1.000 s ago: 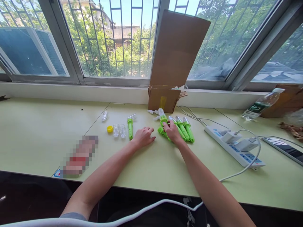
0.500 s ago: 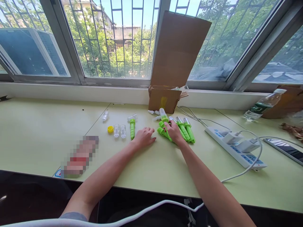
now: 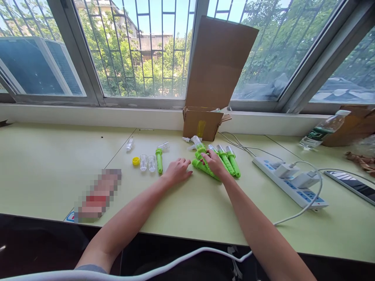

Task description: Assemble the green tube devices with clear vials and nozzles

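Note:
My right hand [image 3: 213, 164] has its fingers around a green plastic tube with a clear cap [image 3: 200, 147], its capped end pointing away and to the left. More green tubes lie under and beside that hand; several on its right [image 3: 231, 160] have clear caps. My left hand [image 3: 177, 170] rests on the table with fingers stretched out, holding nothing. Left of it is a single green tube [image 3: 159, 160], a clear ribbed cap [image 3: 164, 146] at its far end. Two clear cups [image 3: 147, 163] stand beside a yellow ring-shaped cap [image 3: 136, 160].
An open cardboard box [image 3: 202, 123] stands against the window sill, small clear parts before it. To the right are a power strip [image 3: 290, 181] with cables, a phone [image 3: 353, 185] and a water bottle [image 3: 324, 130]. Another clear piece [image 3: 129, 144] lies at the back left.
The capped tube in my right hand has tipped further left. The single green tube near my left hand has shifted slightly left. My left hand has barely moved.

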